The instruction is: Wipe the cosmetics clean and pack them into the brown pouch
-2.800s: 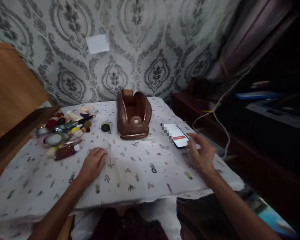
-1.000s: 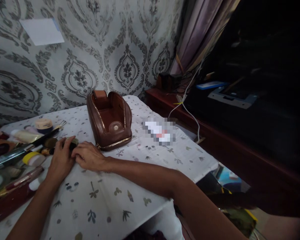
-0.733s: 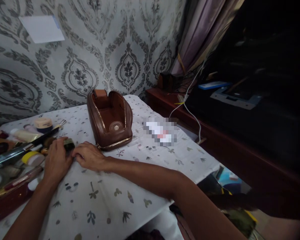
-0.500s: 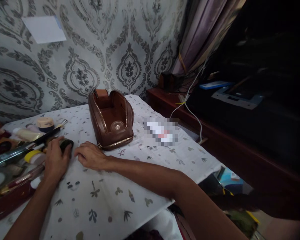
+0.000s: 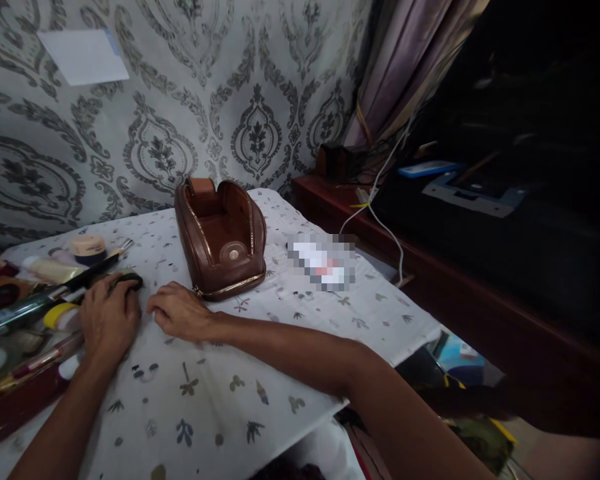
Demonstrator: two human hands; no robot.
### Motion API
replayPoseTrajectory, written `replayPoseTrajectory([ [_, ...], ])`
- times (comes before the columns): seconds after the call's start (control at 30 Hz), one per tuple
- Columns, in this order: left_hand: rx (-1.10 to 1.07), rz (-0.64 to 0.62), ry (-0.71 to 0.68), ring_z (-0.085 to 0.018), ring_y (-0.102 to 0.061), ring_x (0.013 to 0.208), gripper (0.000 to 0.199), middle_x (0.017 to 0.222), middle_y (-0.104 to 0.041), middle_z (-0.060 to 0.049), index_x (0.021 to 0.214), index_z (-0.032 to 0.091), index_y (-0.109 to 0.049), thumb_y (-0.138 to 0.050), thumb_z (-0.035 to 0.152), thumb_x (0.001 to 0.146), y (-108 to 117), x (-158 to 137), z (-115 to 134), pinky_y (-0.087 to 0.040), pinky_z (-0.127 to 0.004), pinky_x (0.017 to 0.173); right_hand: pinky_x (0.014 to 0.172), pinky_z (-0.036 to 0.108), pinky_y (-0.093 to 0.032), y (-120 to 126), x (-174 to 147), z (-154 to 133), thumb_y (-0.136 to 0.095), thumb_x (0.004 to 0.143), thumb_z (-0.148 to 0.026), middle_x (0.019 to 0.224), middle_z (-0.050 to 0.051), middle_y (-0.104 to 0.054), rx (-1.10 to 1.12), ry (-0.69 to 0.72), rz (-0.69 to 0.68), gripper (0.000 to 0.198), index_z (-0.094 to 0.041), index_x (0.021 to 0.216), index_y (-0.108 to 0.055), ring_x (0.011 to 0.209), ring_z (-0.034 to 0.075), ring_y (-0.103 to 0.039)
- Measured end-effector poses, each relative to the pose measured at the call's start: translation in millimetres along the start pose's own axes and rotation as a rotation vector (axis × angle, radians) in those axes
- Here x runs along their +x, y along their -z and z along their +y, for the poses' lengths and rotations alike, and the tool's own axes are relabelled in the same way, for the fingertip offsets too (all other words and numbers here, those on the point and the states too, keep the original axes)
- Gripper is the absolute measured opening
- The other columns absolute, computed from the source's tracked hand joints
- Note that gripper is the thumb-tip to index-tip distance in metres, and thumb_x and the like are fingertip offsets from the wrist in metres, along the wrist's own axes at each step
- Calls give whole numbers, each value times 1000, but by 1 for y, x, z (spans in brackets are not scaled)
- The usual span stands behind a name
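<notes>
My left hand (image 5: 111,320) has its fingers closed around a small dark rounded case (image 5: 129,281) at the edge of a pile of cosmetics. Part of the case is hidden under the fingers. Close by, my right hand (image 5: 180,313) rests on the cloth with its fingers curled in and nothing visible in them. Behind it stands a brown leather bag (image 5: 223,240), unzipped at the top, its brown lining showing. By my left wrist lie a yellow-capped container (image 5: 60,316) and a dark red bottle (image 5: 23,403).
A jar with a beige lid (image 5: 89,247), a cream tube (image 5: 55,270) and several brushes and tubes crowd the left side. The patterned cloth (image 5: 220,400) covers the table. A blurred-out item (image 5: 323,262) lies right of the bag. White cables (image 5: 393,240) hang beyond the table's right edge.
The dark case in my left hand has tilted flatter, and that hand has shifted slightly left. My right hand and the bag look almost unchanged.
</notes>
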State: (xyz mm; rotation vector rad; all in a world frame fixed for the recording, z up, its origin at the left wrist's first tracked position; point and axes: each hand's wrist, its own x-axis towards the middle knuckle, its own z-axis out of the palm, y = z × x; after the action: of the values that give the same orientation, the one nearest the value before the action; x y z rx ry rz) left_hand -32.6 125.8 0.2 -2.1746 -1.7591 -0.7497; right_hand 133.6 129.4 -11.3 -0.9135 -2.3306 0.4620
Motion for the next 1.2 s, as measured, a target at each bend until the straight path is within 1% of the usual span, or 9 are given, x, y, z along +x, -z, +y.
replayPoseTrajectory([
  [0.07,-20,0,-25,-41,-50,123,35,126,-57,-21,109,13,-66,-40,28,91,-2,1,-3,-42,-61,101,92,30,-45,1,0,0,-54,88,-11,96,6,-66,-3,3,-9,16,-16,97,-66,97,21,-56],
  [0.17,-41,6,-51,-39,-48,125,33,127,-56,-19,109,16,-66,-41,28,90,-6,2,-6,-39,-59,105,93,30,-45,1,0,-1,-54,88,-11,97,5,-66,-14,-5,-15,16,-17,97,-65,98,20,-56],
  [0.4,-1,11,-49,-39,-47,126,29,130,-53,-16,105,21,-64,-41,31,92,-10,0,-6,-41,-58,102,91,30,-45,1,-1,-1,-54,89,-12,95,5,-66,-10,-1,-15,14,-18,95,-65,96,21,-55],
  [0.53,6,10,-73,-38,-48,125,29,128,-53,-18,105,19,-63,-39,30,93,-9,-1,-5,-41,-57,104,90,31,-45,0,-1,-1,-54,88,-12,95,6,-66,-18,-6,-9,14,-18,95,-65,96,21,-55],
  [0.73,7,-13,-42,-41,-44,131,37,138,-48,-21,112,14,-62,-36,33,94,-10,-3,-3,-40,-57,106,92,30,-45,2,-2,-3,-54,89,-12,97,6,-66,-52,-4,-16,15,-15,98,-66,97,21,-56],
  [0.8,3,-16,-38,-41,-43,132,38,139,-46,-22,114,13,-61,-36,33,94,-10,-3,-3,-39,-58,108,95,30,-45,2,-2,-3,-54,89,-12,101,7,-66,-58,-5,-14,17,-15,101,-65,100,21,-56],
  [0.93,-31,3,-32,-39,-42,134,36,140,-46,-21,114,14,-61,-38,30,92,-8,-3,-3,-37,-56,110,102,32,-44,-1,-1,-1,-57,87,-11,121,10,-62,-65,-21,-7,23,-15,109,-64,113,21,-55],
  [1.0,-47,1,-33,-39,-43,133,36,139,-47,-22,114,13,-61,-39,29,91,-8,-4,-3,-36,-56,111,103,33,-43,-2,0,0,-58,87,-12,124,10,-61,-77,-25,-25,24,-14,111,-63,115,22,-54],
  [1.2,-31,34,-51,-40,-46,129,39,136,-51,-23,112,11,-63,-37,31,92,-11,-5,-4,-40,-57,106,102,33,-43,-4,0,0,-57,88,-13,113,10,-65,-101,5,-50,21,-12,109,-63,109,23,-56],
])
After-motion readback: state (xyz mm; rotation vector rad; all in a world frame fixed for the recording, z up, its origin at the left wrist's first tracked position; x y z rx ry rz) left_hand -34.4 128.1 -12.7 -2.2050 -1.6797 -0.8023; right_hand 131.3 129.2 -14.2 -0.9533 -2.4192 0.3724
